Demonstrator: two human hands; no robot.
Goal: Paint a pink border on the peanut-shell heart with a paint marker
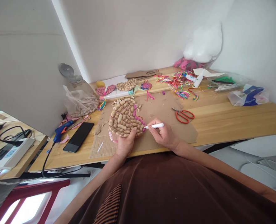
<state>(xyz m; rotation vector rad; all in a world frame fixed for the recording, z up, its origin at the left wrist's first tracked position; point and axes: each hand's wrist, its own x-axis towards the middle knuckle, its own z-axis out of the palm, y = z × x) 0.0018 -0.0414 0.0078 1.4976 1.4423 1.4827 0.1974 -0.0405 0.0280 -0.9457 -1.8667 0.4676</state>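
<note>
Currently, I view the peanut-covered piece (pixel 121 119) at frame centre, over cardboard (pixel 161 105) on the counter (pixel 222 121). Left hand (pixel 125 144): fingers clamped on its lower edge, thumb obscuring part. Right hand (pixel 164 134): fingers clamped on a white marker (pixel 157 125). Scissors (pixel 181 111) lie right of centre; phone (pixel 78 137) and glue gun (pixel 61 130), left.

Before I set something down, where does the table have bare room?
Bare wood between the scissors and blue-white pack; bare cardboard between the right hand and scissors. Crowded: threads at the back, phone and glue gun at left.
</note>
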